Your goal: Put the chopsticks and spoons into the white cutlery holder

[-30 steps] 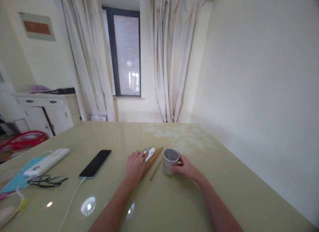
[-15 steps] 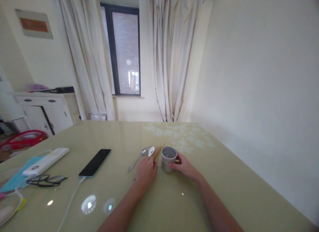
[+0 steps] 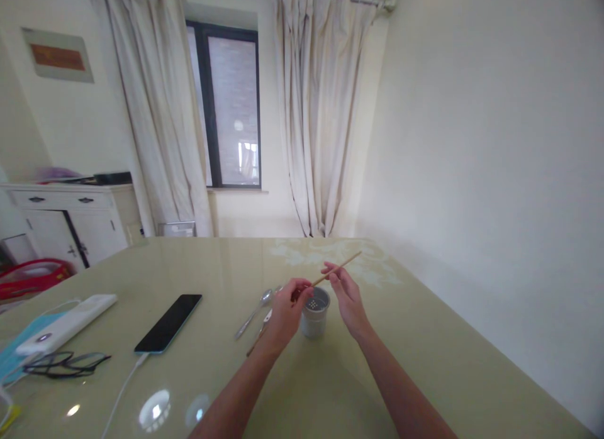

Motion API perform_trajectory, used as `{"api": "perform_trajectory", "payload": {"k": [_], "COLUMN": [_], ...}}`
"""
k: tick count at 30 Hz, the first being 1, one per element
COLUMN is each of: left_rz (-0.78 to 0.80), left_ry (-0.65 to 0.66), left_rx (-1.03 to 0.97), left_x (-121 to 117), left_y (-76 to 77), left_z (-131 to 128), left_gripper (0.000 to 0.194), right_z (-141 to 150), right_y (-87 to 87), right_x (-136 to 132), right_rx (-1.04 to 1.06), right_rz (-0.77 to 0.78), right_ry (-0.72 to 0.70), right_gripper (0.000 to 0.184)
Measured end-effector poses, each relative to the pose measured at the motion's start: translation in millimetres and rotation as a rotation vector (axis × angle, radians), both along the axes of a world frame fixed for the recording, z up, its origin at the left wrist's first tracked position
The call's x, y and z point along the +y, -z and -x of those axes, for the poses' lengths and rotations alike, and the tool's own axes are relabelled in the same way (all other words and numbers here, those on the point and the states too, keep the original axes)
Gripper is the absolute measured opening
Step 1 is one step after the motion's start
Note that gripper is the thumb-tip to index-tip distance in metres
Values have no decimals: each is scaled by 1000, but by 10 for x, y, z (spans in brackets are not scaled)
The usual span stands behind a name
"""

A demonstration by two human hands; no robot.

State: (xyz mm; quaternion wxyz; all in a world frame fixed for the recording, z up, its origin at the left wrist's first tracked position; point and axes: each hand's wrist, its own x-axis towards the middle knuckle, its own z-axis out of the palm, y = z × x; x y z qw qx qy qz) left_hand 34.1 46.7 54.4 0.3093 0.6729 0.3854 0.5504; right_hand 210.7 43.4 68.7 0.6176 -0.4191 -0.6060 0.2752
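Observation:
Wooden chopsticks (image 3: 350, 258) are held slantwise above a grey cup (image 3: 313, 326), lying so close together that I cannot tell how many there are. My left hand (image 3: 289, 308) is closed around their lower end, just over the cup's left rim. Higher up, my right hand (image 3: 348, 295) pinches them between thumb and fingers. The cup stands upright on the table and has a holed inner bottom. Left of it lie a metal spoon (image 3: 250, 316) and a utensil with a white end (image 3: 267, 316), both partly behind my left hand.
On the glossy table (image 3: 226, 388) lie a black phone (image 3: 168, 322) with a white cable (image 3: 123, 388), folded glasses (image 3: 66, 365), a white power strip-like block (image 3: 70, 322) and a blue mask (image 3: 19, 341). A wall (image 3: 495, 175) runs along the right side.
My right hand has let go of the cup and risen to the chopsticks. The chopsticks have been lifted off the table by my left hand and now slant over the cup.

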Motion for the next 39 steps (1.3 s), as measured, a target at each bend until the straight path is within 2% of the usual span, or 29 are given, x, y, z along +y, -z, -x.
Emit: {"api": "perform_trajectory", "payload": {"k": [3,6,9,11,13,18,23,32,36,39], "left_rz": [-85,-136,-28,62,112,188,248,300,318,321], "left_ry": [24,-147,-257,-224,-179,-161,-186,-194,-194,-196], "left_rx": [133,291,628,817,896,1011,1099,1123,1046,931], "left_x": [69,204,357,444,512,595,561,456,462,508], "left_y": [-108,-175,-130,-54,26,152,174,113,38,-80], "left_z": [28,192,367,428,429,315,256,221,228,292], "left_gripper": [31,36,25,17,13,14,17,20,20,19], "right_z": [70,29,-62,-101,-109,-77,-89,-12,-6,-30], "right_y": [-276,-474,-552,-547,-513,-388,-296,-309,-333,-365], "right_x": [139,308,430,470,487,520,549,502,484,468], "right_rx": [132,215,187,138,68,-138,-311,-529,-588,-617], "right_rz": [27,58,102,146,210,357,396,367,367,358], "right_ry": [-120,-118,-111,-132,-160,-188,-146,-101,-70,-29], "right_gripper": [43,44,47,46,45,42,46,53,55,56]}}
